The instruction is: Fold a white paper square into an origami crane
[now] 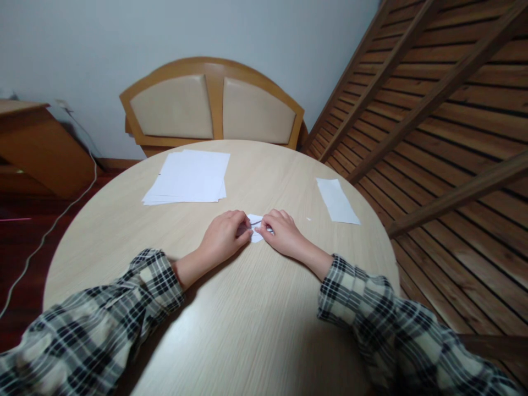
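Note:
A small folded piece of white paper [256, 237] lies on the round table between my hands, near its middle. My left hand [227, 232] is closed on the paper's left side, thumb and fingers pinching it. From the other side, my right hand [284, 233] pinches the right part with thumb and forefinger. A raised flap or fold with a dark shadow line under it shows between the fingertips. Much of the paper is covered by my fingers, so its full shape cannot be made out.
A stack of white sheets [190, 176] lies at the back left of the pale wooden table [231, 330]. A white paper strip [337, 201] and a tiny scrap [308, 219] are on the right. Beyond the far edge stands a padded headboard [214, 104]; slatted wood [454, 137] slopes at right.

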`<state>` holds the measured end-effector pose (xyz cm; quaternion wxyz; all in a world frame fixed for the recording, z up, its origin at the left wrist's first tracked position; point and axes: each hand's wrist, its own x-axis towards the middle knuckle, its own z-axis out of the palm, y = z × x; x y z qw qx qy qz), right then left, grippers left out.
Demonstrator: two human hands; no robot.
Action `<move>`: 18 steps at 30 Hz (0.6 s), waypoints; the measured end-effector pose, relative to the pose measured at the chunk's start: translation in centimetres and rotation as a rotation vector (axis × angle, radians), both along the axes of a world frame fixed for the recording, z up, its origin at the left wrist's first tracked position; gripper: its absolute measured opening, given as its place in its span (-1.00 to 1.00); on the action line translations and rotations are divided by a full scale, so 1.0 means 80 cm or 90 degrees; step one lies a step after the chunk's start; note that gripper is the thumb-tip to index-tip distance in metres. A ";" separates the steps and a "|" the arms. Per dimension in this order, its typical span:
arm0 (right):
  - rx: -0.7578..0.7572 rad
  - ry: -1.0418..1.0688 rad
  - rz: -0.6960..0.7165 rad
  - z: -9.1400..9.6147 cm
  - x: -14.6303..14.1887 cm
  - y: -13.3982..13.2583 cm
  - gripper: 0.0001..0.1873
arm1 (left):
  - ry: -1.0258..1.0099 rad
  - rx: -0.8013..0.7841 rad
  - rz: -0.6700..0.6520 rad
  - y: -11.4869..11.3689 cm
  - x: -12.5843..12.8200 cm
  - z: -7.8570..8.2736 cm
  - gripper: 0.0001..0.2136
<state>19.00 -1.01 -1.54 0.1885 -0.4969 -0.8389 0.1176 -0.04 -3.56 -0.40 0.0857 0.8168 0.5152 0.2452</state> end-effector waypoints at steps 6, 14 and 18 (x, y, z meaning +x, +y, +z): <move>0.015 -0.005 -0.011 0.000 0.000 -0.003 -0.83 | -0.004 0.006 -0.009 0.001 -0.002 -0.004 -0.87; 0.011 0.015 -0.015 -0.002 0.000 -0.004 -0.88 | -0.004 -0.005 -0.029 0.002 0.000 -0.001 -0.90; 0.009 0.011 -0.020 -0.001 -0.001 -0.005 -0.87 | 0.009 -0.007 -0.021 0.001 0.001 0.000 -0.90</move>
